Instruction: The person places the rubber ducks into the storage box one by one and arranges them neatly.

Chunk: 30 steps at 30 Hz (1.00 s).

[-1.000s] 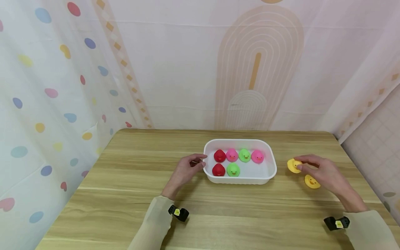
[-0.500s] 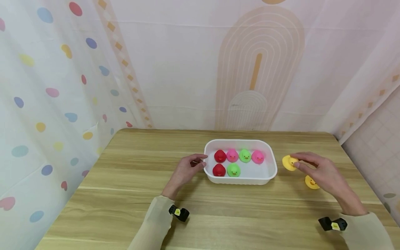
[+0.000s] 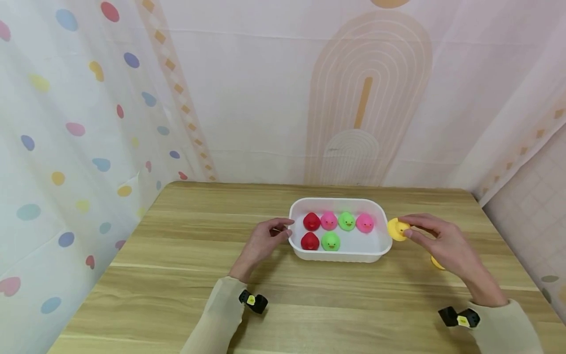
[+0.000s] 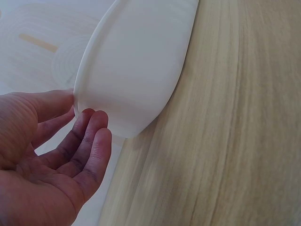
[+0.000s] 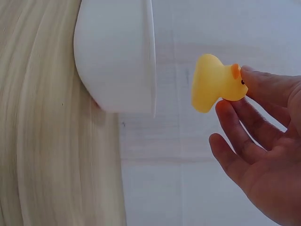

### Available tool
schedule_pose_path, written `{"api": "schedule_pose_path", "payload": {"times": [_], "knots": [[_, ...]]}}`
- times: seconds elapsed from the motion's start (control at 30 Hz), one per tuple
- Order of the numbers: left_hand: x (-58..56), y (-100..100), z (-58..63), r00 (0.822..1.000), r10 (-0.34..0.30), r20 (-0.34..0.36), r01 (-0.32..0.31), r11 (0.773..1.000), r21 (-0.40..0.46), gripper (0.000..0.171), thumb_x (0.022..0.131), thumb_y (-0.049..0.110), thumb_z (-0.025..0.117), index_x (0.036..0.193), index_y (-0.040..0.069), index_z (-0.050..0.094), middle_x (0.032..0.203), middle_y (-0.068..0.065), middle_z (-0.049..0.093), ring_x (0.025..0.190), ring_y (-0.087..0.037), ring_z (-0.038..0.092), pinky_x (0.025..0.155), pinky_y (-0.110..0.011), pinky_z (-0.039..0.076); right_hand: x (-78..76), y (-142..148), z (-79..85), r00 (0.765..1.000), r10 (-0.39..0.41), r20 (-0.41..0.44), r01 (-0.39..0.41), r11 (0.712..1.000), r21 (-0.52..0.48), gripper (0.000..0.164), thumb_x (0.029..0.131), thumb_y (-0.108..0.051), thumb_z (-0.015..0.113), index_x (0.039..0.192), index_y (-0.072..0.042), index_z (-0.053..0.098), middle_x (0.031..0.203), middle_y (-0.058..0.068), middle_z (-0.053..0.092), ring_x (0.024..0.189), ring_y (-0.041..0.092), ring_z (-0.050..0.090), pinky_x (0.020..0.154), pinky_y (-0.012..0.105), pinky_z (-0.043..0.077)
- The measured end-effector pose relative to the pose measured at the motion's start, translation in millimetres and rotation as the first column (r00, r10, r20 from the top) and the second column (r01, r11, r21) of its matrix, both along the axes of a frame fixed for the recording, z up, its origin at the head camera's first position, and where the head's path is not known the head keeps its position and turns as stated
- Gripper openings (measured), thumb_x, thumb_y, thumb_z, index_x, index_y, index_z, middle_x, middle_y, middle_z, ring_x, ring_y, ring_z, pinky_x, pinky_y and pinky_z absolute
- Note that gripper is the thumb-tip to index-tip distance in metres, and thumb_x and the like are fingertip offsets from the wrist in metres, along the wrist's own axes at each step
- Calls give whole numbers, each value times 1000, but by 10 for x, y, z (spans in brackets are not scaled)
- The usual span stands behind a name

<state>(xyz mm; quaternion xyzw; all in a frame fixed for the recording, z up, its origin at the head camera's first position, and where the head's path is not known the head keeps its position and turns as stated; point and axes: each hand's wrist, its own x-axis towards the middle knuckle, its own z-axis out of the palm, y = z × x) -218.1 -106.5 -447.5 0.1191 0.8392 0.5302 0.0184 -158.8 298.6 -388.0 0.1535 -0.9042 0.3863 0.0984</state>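
Observation:
My right hand (image 3: 444, 244) pinches a yellow rubber duck (image 3: 396, 229) between thumb and fingers. In the right wrist view the duck (image 5: 211, 84) is held by its head, base facing the tray, level with the rim and apart from it. At the left end of the white plastic tray (image 3: 340, 256), my left hand (image 3: 263, 242) holds the rim with thumb and fingertips. The left wrist view shows those fingers (image 4: 96, 153) against the tray's outer wall. Inside the tray sit red ducks (image 3: 310, 241), pink ducks (image 3: 364, 222) and green ducks (image 3: 330, 241).
Another yellow duck (image 3: 437, 264) lies on the wooden table (image 3: 177, 275), mostly hidden under my right hand. A patterned curtain (image 3: 247, 98) hangs behind the table and along its left side. Black cameras (image 3: 253, 301) are strapped to both wrists.
My right hand has carried the yellow duck leftward, from over the table to beside the tray's right rim. The left hand and the tray have stayed put.

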Motion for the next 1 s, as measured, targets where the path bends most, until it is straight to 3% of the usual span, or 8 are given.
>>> {"api": "schedule_pose_path", "payload": {"times": [0.13,0.23,0.37,0.47,0.5,0.83,1.0], "knots": [[3,-1,7,1000,-5,3,6,1000,-10,28,99,9,68,126,3,72,99,-7,68,86,-19,62,73,-27,52,-7,-88,21,1000,11,11,-11,1000,3,32,98,-21,74,129,-13,74,128,10,69,111,-16,50,91,5,41],[9,-1,11,1000,-5,6,5,1000,-9,29,99,9,69,127,2,71,99,-7,68,86,-20,62,73,-28,53,-25,-152,32,999,22,29,-23,1000,5,32,98,-23,74,128,-14,74,128,9,70,115,-2,57,92,9,44],[14,-3,14,1000,4,12,-4,1000,-10,29,98,9,69,126,3,72,99,-7,68,86,-20,62,74,-29,53,-52,-227,39,997,39,68,-40,999,12,34,100,-27,72,131,-13,73,132,11,67,124,28,61,98,39,53],[9,-7,4,1000,6,16,-6,1000,-9,29,98,9,69,126,3,72,99,-7,68,86,-20,62,74,-30,53,-75,-281,31,995,58,86,-58,998,5,35,100,-26,71,132,-11,72,135,14,65,127,39,59,99,59,50],[8,-8,3,1000,4,16,-4,1000,-9,29,98,9,69,126,3,72,99,-7,68,86,-20,62,74,-30,53,-81,-298,27,994,62,90,-63,998,1,34,100,-26,71,131,-11,72,136,15,65,127,40,58,99,61,50],[11,-15,0,1000,-5,-5,5,1000,-17,28,99,9,69,126,3,72,99,-7,68,86,-20,62,73,-28,52,-154,-446,-17,988,117,98,-116,993,-20,36,99,-20,72,132,-7,70,137,19,63,127,43,57,100,62,49],[-3,-9,-10,1000,-9,-12,9,1000,-6,28,99,9,69,126,2,72,98,-8,68,85,-19,62,74,-29,53,-215,-495,-79,987,143,76,-142,990,-17,33,99,-18,72,130,-7,72,132,14,67,119,35,64,96,45,55]]}}
